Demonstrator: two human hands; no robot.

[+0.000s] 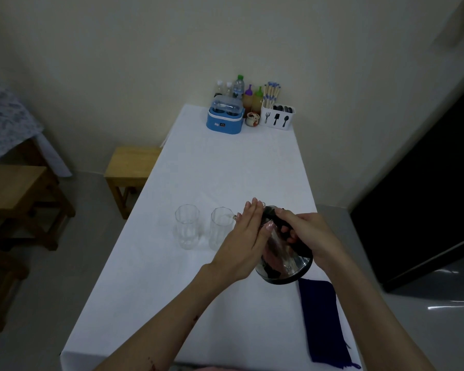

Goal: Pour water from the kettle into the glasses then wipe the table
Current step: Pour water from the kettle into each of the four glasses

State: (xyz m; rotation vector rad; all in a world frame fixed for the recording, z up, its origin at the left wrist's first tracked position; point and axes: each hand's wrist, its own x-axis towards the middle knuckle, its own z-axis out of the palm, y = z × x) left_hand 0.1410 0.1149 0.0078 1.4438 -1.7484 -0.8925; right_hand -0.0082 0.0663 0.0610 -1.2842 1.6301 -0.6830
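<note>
A shiny steel kettle point(285, 259) with a black handle is tilted to the left above the white table point(225, 170), its spout at the rim of the right glass point(221, 228). My right hand point(306, 231) grips the black handle. My left hand point(245, 236) lies flat against the kettle's lid and side, fingers straight. A second clear glass point(187, 226) stands just left of the first; both look nearly empty. A dark blue cloth point(323, 322) lies on the table's near right edge, under my right forearm.
At the far end stand a blue box with a clear lid point(225, 116), several bottles point(239, 88), a small cup point(253, 119) and a white cutlery holder point(276, 117) with chopsticks. Wooden stools point(130, 167) stand left of the table. A dark surface is at right.
</note>
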